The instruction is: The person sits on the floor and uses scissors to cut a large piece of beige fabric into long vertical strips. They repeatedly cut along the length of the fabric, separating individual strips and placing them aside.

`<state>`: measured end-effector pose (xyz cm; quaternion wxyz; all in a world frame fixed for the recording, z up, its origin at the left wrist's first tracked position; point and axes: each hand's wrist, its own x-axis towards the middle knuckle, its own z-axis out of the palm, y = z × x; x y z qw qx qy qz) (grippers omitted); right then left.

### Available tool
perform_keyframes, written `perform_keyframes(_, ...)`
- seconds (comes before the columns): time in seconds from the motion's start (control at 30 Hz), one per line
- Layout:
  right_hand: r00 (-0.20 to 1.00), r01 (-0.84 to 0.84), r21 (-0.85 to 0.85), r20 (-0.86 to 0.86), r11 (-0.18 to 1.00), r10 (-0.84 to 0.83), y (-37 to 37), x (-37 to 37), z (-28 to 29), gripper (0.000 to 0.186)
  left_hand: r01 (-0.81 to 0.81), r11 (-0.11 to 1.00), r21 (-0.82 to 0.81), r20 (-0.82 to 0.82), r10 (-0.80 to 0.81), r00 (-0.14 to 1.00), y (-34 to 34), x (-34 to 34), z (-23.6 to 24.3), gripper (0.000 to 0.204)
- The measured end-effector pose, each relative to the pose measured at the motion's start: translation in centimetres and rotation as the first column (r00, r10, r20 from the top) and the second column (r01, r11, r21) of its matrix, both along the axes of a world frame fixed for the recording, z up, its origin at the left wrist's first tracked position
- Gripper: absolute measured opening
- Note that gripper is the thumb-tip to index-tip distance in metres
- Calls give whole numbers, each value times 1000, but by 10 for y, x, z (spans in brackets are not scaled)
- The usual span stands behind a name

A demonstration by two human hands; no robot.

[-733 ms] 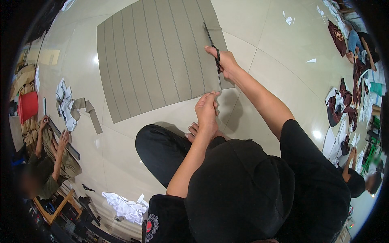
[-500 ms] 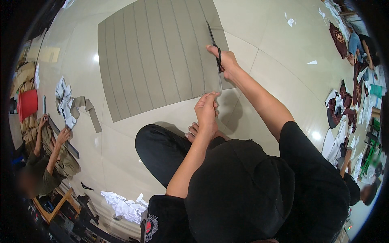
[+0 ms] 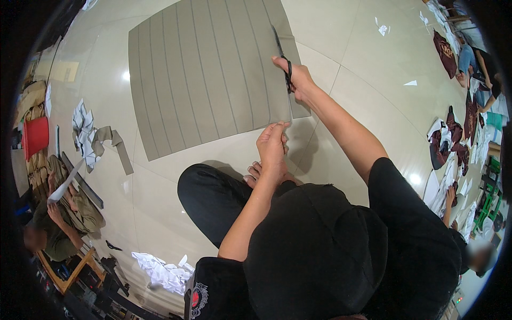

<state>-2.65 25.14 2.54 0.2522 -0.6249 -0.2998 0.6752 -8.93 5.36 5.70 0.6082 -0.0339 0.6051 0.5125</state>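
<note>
A large grey-beige sheet with dark parallel lines lies on the tiled floor in front of me. My right hand grips black scissors, whose long blade lies along a line near the sheet's right side. A cut runs down from the scissors to the lower edge, beside a narrow strip. My left hand is closed in a pinch on the sheet's lower edge by that cut. My folded black-trousered leg and bare foot are just below the sheet.
At left a co-worker sits beside crumpled paper, curled offcuts and a red item. White scraps lie at lower left. Other people are at right among maroon-and-white pieces. A small scissor-like object is at lower left.
The scissors and my right hand have shifted slightly up along the sheet. The co-worker at left now has a white strip raised in their hand. My left hand is almost unchanged.
</note>
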Motion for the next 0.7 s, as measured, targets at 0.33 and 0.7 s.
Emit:
perform_keyframes(0.33, 1000, 5, 11, 21, 1000, -6, 1, -2, -1, 44, -11, 1000, 9, 7, 11, 1000, 0, 1, -1, 19)
perform_keyframes(0.7, 1000, -13, 53, 15, 999, 12, 0, 0, -7, 45, 13, 1000, 16, -11, -13, 1000, -1, 0, -2, 21)
